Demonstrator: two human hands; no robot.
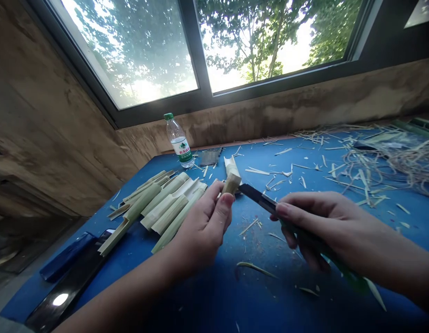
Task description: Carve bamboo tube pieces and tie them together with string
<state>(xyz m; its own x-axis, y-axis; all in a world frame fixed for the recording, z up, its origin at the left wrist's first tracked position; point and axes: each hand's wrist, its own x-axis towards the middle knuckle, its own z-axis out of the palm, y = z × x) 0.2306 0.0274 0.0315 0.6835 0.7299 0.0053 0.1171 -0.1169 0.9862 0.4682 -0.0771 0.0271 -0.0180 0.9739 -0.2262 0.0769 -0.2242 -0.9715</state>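
Left hand (204, 226) pinches a short bamboo piece (231, 178) between thumb and fingers, held upright above the middle of the blue table (235, 296). Right hand (315, 222) is closed around a knife (254, 194), its dark blade tip meeting the piece's lower right side. Split bamboo strips (159, 206) lie left; a water bottle (179, 141) stands far; shavings (391, 157) lie far right.

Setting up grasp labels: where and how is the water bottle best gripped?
Probably around the labelled middle of the water bottle, coming from the near side. It stands upright, the wall is close behind it, and bamboo slats lie to its near-left.
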